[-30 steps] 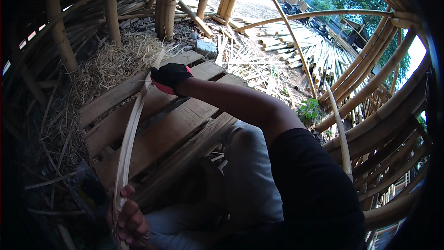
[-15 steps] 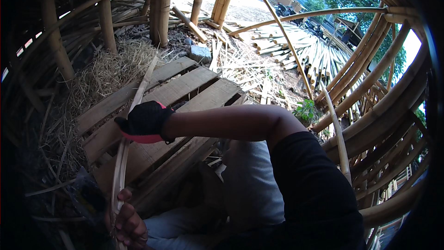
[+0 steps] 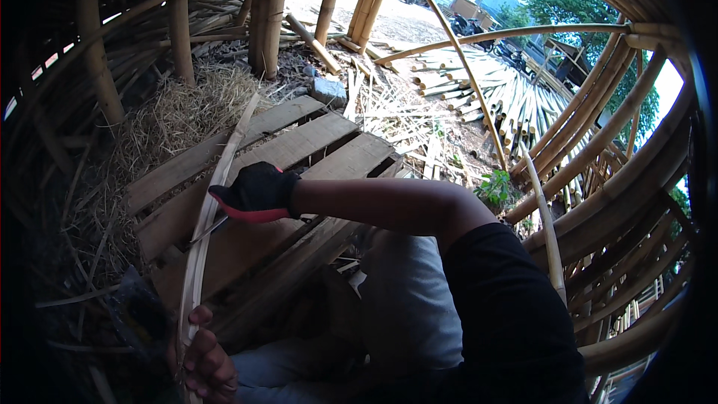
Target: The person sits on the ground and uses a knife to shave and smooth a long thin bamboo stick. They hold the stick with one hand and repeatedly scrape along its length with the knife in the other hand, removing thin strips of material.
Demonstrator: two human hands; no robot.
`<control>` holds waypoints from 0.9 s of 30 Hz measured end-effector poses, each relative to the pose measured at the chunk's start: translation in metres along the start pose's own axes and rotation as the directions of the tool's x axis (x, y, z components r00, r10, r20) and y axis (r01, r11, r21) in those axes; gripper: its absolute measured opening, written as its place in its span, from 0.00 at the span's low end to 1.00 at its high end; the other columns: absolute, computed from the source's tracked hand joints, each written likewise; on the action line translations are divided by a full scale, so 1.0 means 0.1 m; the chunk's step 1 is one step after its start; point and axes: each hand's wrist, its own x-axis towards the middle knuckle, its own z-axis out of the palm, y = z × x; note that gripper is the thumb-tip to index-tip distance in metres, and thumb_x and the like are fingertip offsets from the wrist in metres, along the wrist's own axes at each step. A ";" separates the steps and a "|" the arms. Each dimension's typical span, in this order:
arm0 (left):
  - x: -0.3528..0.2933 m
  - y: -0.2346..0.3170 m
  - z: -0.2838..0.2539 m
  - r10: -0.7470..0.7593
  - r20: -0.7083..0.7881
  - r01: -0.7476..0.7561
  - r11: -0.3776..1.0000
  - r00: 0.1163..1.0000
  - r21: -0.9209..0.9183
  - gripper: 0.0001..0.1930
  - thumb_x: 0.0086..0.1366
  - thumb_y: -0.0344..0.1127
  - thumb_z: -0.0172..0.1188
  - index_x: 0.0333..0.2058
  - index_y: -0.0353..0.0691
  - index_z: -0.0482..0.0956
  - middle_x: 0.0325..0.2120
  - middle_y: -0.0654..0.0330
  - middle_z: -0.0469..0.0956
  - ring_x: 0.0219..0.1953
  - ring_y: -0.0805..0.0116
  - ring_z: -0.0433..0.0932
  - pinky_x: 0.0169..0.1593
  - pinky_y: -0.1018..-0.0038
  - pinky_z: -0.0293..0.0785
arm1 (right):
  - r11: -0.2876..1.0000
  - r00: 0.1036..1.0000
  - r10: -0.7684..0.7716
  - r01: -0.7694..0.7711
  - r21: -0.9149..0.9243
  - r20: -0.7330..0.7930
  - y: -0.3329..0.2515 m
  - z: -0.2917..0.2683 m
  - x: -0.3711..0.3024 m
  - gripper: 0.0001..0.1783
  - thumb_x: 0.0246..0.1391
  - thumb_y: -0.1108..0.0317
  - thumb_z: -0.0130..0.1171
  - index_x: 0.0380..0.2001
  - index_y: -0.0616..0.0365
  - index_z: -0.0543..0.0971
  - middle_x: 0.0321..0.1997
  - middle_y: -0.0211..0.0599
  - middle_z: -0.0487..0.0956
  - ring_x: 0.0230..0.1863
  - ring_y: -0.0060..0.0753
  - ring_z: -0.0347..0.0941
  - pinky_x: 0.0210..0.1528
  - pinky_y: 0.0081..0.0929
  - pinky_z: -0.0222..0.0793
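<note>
A long pale bamboo strip (image 3: 196,269) runs slantwise over the wooden slatted pallet (image 3: 299,142), from the lower left up toward the straw. My left hand (image 3: 208,365), bare, is closed round its near end at the bottom left. My right hand (image 3: 254,193), in a black and red glove, is closed beside the strip's middle. From under the glove a thin knife blade (image 3: 210,230) sticks out, its tip crossing the strip. The glove hides the knife's handle.
Dry straw shavings (image 3: 194,108) heap up beyond the pallet, with a grey block (image 3: 329,91) at its far corner. Upright bamboo posts (image 3: 271,22) stand at the back. Cut poles (image 3: 516,108) lie in a pile farther right; curved bamboo poles (image 3: 598,202) frame the right side.
My right hand has shifted a little to the right, off the top of the strip, and the blade now shows. My left hand keeps its hold on the near end.
</note>
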 end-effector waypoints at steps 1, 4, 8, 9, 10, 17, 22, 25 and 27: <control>0.01 0.03 -0.08 0.010 0.002 -0.010 0.999 1.000 -0.032 0.18 0.68 0.23 0.44 0.54 0.38 0.51 0.23 0.59 0.65 0.12 0.77 0.64 0.12 0.83 0.63 | 0.995 0.994 0.090 -0.087 0.048 -0.065 0.26 0.00 0.09 0.40 0.66 0.37 0.34 0.25 0.58 0.84 0.29 0.56 0.81 0.40 0.59 0.78 0.52 0.46 0.72; -0.01 0.03 -0.01 -0.062 0.050 0.063 0.998 0.997 -0.020 0.18 0.70 0.27 0.43 0.55 0.38 0.50 0.22 0.58 0.66 0.11 0.76 0.64 0.11 0.83 0.63 | 0.973 0.958 0.171 -0.201 -0.114 -0.231 0.41 -0.10 0.34 0.38 0.66 0.40 0.31 0.28 0.55 0.85 0.34 0.46 0.84 0.41 0.54 0.80 0.51 0.44 0.73; -0.13 0.03 0.12 0.032 -0.008 -0.032 0.999 0.999 -0.013 0.17 0.77 0.44 0.31 0.53 0.37 0.52 0.23 0.53 0.69 0.12 0.67 0.73 0.11 0.77 0.68 | 0.930 0.983 0.118 -0.160 -0.331 -0.142 -0.19 -0.59 0.11 0.32 0.66 0.45 0.34 0.37 0.53 0.85 0.38 0.43 0.84 0.44 0.48 0.81 0.50 0.44 0.73; -0.09 0.05 0.10 0.028 -0.003 -0.028 0.999 1.000 -0.032 0.17 0.77 0.44 0.31 0.53 0.37 0.51 0.23 0.53 0.69 0.12 0.67 0.73 0.11 0.76 0.68 | 0.903 0.967 0.174 -0.232 -0.361 -0.186 -0.21 -0.69 0.04 0.34 0.66 0.42 0.34 0.34 0.53 0.85 0.36 0.43 0.84 0.43 0.47 0.81 0.46 0.43 0.73; -0.04 0.06 0.07 0.009 0.005 -0.008 0.998 1.000 -0.061 0.16 0.77 0.43 0.31 0.53 0.36 0.51 0.23 0.52 0.69 0.12 0.66 0.73 0.11 0.76 0.67 | 0.863 0.942 0.239 -0.318 -0.393 -0.237 -0.20 -0.77 -0.05 0.36 0.66 0.39 0.34 0.31 0.53 0.86 0.34 0.43 0.84 0.41 0.46 0.82 0.43 0.41 0.74; -0.06 0.07 0.04 0.017 0.013 -0.016 0.997 1.000 -0.073 0.19 0.77 0.45 0.33 0.55 0.34 0.53 0.23 0.53 0.69 0.12 0.68 0.73 0.10 0.77 0.65 | 0.966 0.905 0.017 -0.125 -0.227 -0.425 -0.70 -0.74 -0.26 0.42 0.63 0.29 0.36 0.17 0.50 0.82 0.14 0.40 0.78 0.22 0.46 0.79 0.34 0.41 0.75; 0.01 0.07 0.06 -0.038 0.005 0.038 0.995 0.999 -0.095 0.16 0.77 0.44 0.31 0.52 0.36 0.55 0.21 0.54 0.68 0.12 0.68 0.73 0.11 0.75 0.68 | 0.960 0.946 -0.195 0.130 -0.250 -0.258 -0.68 0.12 -0.16 0.31 0.67 0.43 0.41 0.26 0.50 0.85 0.20 0.43 0.81 0.22 0.50 0.79 0.33 0.44 0.75; 0.04 0.05 0.06 -0.067 -0.037 0.063 0.992 0.997 -0.109 0.16 0.78 0.44 0.28 0.50 0.39 0.58 0.19 0.56 0.67 0.12 0.68 0.72 0.11 0.74 0.69 | 0.944 0.960 -0.067 -0.027 -0.328 -0.272 0.00 0.10 0.37 0.34 0.69 0.43 0.36 0.25 0.54 0.84 0.21 0.48 0.81 0.25 0.55 0.79 0.34 0.48 0.74; 0.04 0.08 0.04 -0.079 -0.049 0.073 0.992 0.996 -0.100 0.16 0.78 0.45 0.28 0.49 0.40 0.59 0.18 0.57 0.66 0.11 0.68 0.71 0.11 0.74 0.68 | 0.940 0.963 0.152 -0.210 -0.267 -0.223 0.14 0.00 0.52 0.36 0.69 0.42 0.33 0.27 0.55 0.84 0.23 0.49 0.81 0.29 0.56 0.79 0.37 0.47 0.74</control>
